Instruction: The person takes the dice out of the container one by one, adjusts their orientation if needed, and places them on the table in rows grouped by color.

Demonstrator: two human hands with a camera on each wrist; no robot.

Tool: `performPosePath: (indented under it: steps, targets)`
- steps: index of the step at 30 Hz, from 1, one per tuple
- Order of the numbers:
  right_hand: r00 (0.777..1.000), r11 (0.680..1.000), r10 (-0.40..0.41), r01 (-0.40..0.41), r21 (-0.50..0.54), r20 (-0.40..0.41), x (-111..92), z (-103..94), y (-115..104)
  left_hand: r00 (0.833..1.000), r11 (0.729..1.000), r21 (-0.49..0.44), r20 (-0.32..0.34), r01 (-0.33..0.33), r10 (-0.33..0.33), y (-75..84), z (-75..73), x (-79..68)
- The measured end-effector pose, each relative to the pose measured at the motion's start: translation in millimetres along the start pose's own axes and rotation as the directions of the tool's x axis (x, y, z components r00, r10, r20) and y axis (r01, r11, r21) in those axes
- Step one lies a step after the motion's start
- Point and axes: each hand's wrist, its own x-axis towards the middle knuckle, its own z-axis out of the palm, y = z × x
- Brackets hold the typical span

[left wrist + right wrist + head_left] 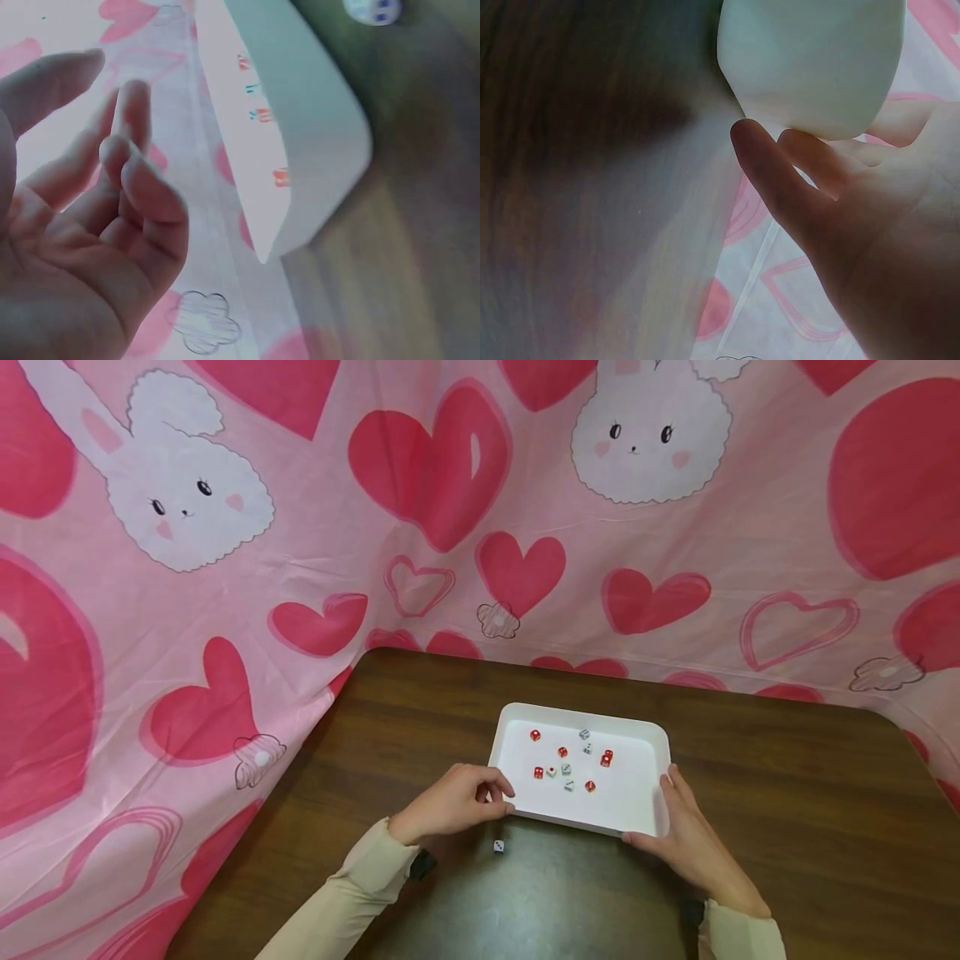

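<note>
A shallow white tray [652,731] lies on the table with several red dice [538,772] and white dice [568,785] scattered in it. Just outside its front left corner is my left hand [465,797], fingers loosely bent; the left wrist view shows nothing between them. In front of the tray, close to that hand, a single white die [498,846] sits on the table. My right hand [693,843] holds the tray's front right corner, thumb at the front wall and fingers along the right side. In the right wrist view, the tray's wall [810,67] partly hides the fingers.
The dark brown wooden table [810,793] extends on all sides of the tray. Behind it and along the left hangs a pink cloth [315,527] printed with hearts and rabbits, meeting the table's edges.
</note>
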Motion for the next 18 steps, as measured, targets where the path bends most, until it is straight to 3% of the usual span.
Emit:
performPosePath:
  steps: [6,11,15,18]
  targets:
    - [1.000,1.000,-0.014,0.014,0.007,-0.007,-0.5,0.7,0.8,0.994,0.998,0.059,-0.106,-0.032,0.038,12.4,3.5,24.3]
    - [1.000,1.000,-0.008,0.008,0.016,-0.007,-0.6,1.8,2.0,0.979,0.994,0.098,-0.192,-0.051,0.069,13.0,13.3,41.3]
    - [0.999,0.999,-0.031,0.031,0.023,-0.030,-2.2,2.2,2.7,0.965,0.994,0.084,-0.248,-0.069,0.088,11.3,19.8,49.9]
    - [0.998,0.999,-0.040,0.040,0.021,-0.039,-3.4,1.6,2.7,0.965,0.996,0.056,-0.253,-0.063,0.075,9.4,23.6,56.0]
